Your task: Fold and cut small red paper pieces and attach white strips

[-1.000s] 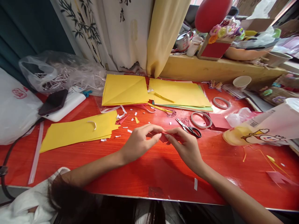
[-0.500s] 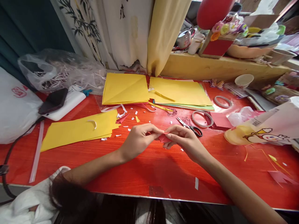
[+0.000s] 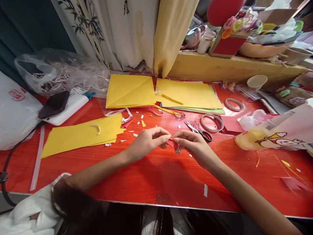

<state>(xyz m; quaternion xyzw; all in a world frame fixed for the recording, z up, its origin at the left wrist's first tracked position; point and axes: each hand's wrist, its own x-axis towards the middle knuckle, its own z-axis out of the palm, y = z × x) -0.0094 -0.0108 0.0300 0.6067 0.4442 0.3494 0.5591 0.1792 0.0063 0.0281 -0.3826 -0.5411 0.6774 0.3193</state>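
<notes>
A small folded piece of red paper [image 3: 172,143] is pinched between my two hands above the red table. My left hand [image 3: 152,142] grips its left side with thumb and forefinger. On the other side my right hand [image 3: 191,142] holds it the same way, the fingertips of both hands nearly meeting. The fingers cover much of the paper, so its full shape is hidden. Just beyond my right hand lie scissors [image 3: 204,135] with black handles, and a roll of clear tape [image 3: 212,123] is beside them.
Yellow paper stacks [image 3: 132,91] [image 3: 190,94] lie at the back, with cut yellow sheets [image 3: 80,135] at the left. A drink cup [image 3: 249,140] lies tilted at the right near red paper squares [image 3: 231,125]. A phone [image 3: 54,104] rests on a white box [image 3: 70,111]. Paper scraps are scattered about.
Both hands stay pinched on the red paper, with the fingers and paper shifted slightly. The whole view has moved a little; other things lie as before.
</notes>
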